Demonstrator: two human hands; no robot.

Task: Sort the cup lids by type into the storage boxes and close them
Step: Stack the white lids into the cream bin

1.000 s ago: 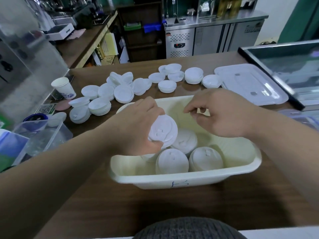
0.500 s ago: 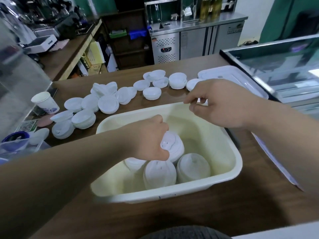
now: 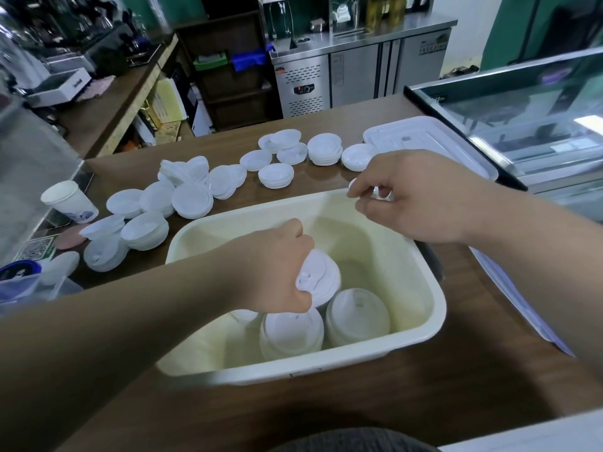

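Observation:
A cream storage box point(image 3: 421, 265) stands on the brown counter in front of me. Inside it, my left hand point(image 3: 277, 272) grips a stack of white cup lids point(image 3: 321, 278), held tilted above other lid stacks point(image 3: 292, 334) on the box floor. My right hand point(image 3: 411, 197) hovers over the box's far right rim with fingers curled, pinching something small and white that I cannot identify. Many more white lids point(image 3: 192, 199) lie in stacks on the counter beyond the box. A white box cover point(image 3: 424, 141) lies at the back right.
A paper cup point(image 3: 70, 200) stands at the left near a clear container point(image 3: 29, 282) and a pink coaster point(image 3: 70, 236). A glass display case point(image 3: 522, 115) borders the right side. Papers point(image 3: 515, 298) lie to the right of the box.
My left hand has lowered the lid stack deeper into the box. The right hand stayed over the far rim. The view shifted, so the box sits more to the left.

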